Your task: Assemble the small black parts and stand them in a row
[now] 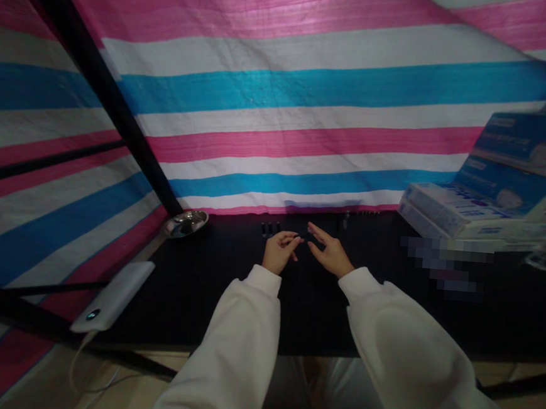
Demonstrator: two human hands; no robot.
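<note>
Over the black table, my left hand [279,253] has its thumb and fingertips pinched together. A small dark piece seems to be at the fingertips, too small to name. Facing it from a short way to the right, my right hand [330,252] is open, its fingers stretched forward and its thumb apart. Just behind my left hand stand several small dark cylinders [271,228] in a row. A small clear object [346,220] lies beyond my right hand, and a row of tiny light pieces [369,213] runs along the back edge.
A shiny metal bowl [186,223] sits at the back left corner. A white power bank [114,296] with a cable lies at the left edge. Blue and white boxes [471,214] are stacked on the right. Striped sheeting [297,131] hangs behind the black table [190,292].
</note>
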